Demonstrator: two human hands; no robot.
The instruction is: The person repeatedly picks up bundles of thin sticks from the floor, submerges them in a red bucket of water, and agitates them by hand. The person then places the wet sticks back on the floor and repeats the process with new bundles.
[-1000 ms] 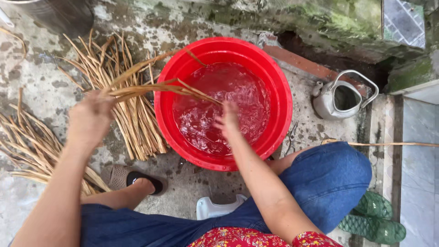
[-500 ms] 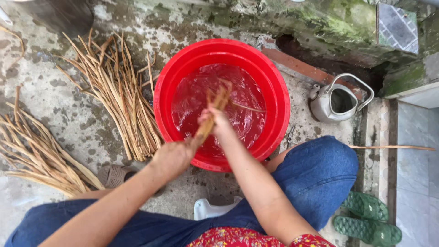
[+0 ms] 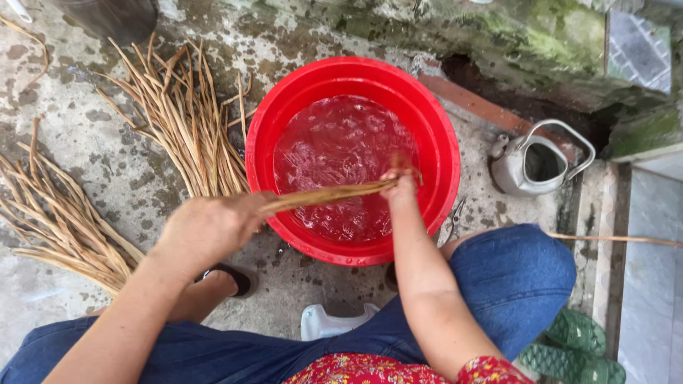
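Note:
A red basin (image 3: 441, 149) filled with water stands on the concrete floor in front of me. My left hand (image 3: 210, 227) grips one end of a bundle of tan dried stalks (image 3: 324, 195), just outside the basin's near-left rim. My right hand (image 3: 400, 186) holds the other end over the water, so the bundle lies level across the basin's near side. Both of my forearms reach forward from my blue-trousered knees.
Two heaps of loose dried stalks lie on the floor, one beside the basin (image 3: 185, 121) and one at the far left (image 3: 50, 213). A metal kettle (image 3: 533, 163) stands at the right. A mossy wall (image 3: 512, 35), a white stool (image 3: 327, 320) and green sandals (image 3: 576, 348) are close by.
My left hand brought the stalks from the pile to the basin. The bundle stood tilted in the water and now lies level, stretched between both hands.

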